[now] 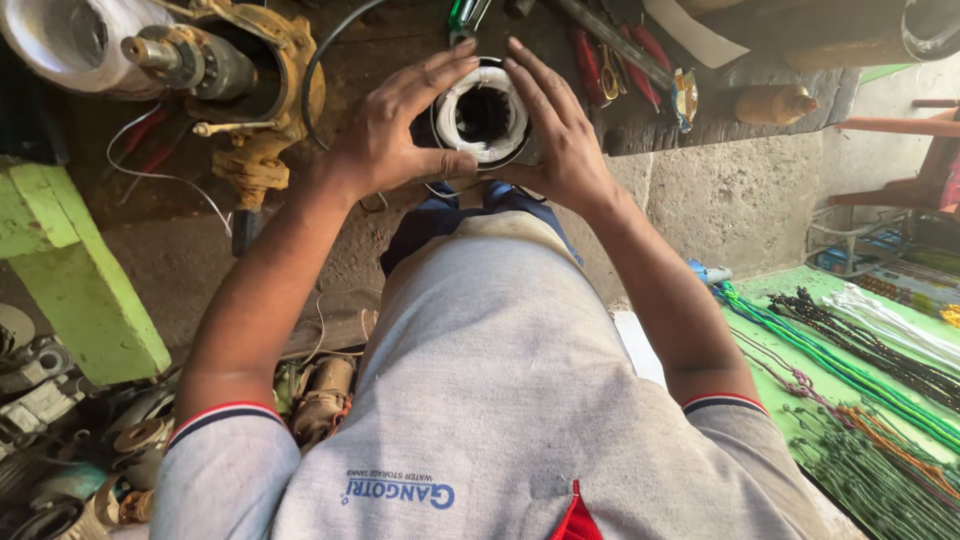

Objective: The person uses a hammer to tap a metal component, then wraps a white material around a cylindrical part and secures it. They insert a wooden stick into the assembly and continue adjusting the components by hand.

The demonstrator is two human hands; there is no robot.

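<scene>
Where both hands cup it, stator [484, 115] shows white windings.

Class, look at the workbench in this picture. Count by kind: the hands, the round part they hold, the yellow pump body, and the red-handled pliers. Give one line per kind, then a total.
Hands: 2, the left hand and the right hand
Round wound part held between them: 1
Yellow pump body: 1
Red-handled pliers: 1 pair made out
Total: 5

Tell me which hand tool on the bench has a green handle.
The screwdriver at the top edge, just above the white-wound ring between both hands. The pliers to its right have red handles.
</scene>
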